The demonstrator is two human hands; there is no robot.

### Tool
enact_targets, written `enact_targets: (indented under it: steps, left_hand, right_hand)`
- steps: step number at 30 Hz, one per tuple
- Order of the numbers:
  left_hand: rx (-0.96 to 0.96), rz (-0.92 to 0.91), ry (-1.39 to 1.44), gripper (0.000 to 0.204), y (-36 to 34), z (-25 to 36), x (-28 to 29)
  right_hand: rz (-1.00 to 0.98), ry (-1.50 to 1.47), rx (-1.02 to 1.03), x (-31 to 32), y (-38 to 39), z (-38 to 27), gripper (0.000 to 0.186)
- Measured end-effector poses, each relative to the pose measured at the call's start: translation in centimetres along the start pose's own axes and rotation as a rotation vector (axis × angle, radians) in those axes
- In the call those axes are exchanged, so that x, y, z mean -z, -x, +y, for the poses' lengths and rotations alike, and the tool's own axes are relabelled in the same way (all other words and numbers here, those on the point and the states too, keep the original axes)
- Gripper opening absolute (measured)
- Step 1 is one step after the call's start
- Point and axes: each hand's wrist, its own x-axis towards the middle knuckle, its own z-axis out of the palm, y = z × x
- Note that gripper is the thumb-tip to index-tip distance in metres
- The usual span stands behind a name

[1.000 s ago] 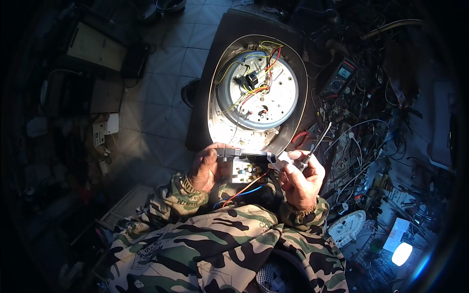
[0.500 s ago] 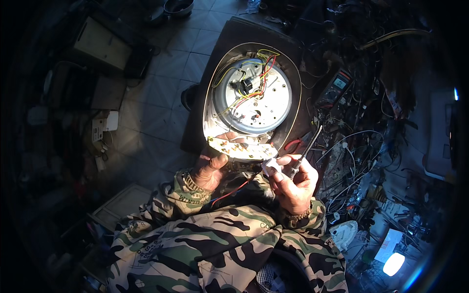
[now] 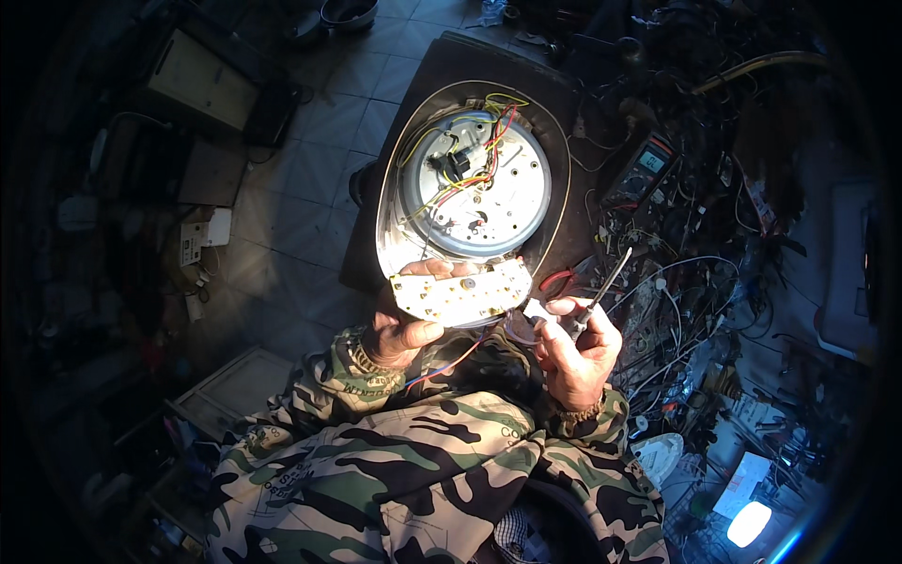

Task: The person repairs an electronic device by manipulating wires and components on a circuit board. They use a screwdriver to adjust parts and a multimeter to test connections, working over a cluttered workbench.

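My left hand [image 3: 406, 331] is closed on the near left edge of a circuit board [image 3: 460, 294], thumb in front and fingers behind. Strong light washes out the board's pale face, dotted with small parts. Between my right thumb and fingers is a small white piece [image 3: 536, 312], too bright to name, by the board's right end. The same right hand [image 3: 578, 357] also grips a screwdriver [image 3: 611, 279], its shaft slanting up and away. Thin wires hang below the board. Just beyond it lies an opened round appliance [image 3: 498, 202] with a metal base and red, yellow and green wires.
The appliance rests on a dark stand [image 3: 460, 56]. To its right are a multimeter [image 3: 641, 169] with a lit screen and red-handled pliers [image 3: 556, 282], among tangled cables and scraps. A bright lamp [image 3: 749, 524] glows at lower right. Tiled floor [image 3: 319, 188] spans the left.
The circuit board has tilted to show more of its face. My right hand, with the screwdriver and white piece, has shifted slightly right. The appliance appears a little further left.
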Motion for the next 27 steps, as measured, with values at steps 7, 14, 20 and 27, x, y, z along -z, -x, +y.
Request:
enact_targets:
  steps: [7,14,20,27]
  left_hand:
    - [0.121,0.208,0.070,0.051,-0.8,-0.2,-1.3]
    - [0.374,0.235,-0.008,0.053,-1.7,-0.4,-1.1]
    - [0.534,0.172,-0.066,0.058,-2.8,-0.1,-1.2]
    - [0.562,0.000,0.169,0.060,-2.0,-1.9,-0.2]
  right_hand:
    - [-0.015,0.084,-0.065,0.6,-0.7,-0.7,0.022]
    - [-0.265,0.249,-0.044,1.1,-1.5,-1.8,0.021]
    - [-0.241,0.142,-0.161,1.0,-2.5,-1.3,0.015]
    - [-0.303,0.312,-0.092,1.1,-3.0,-1.0,0.015]
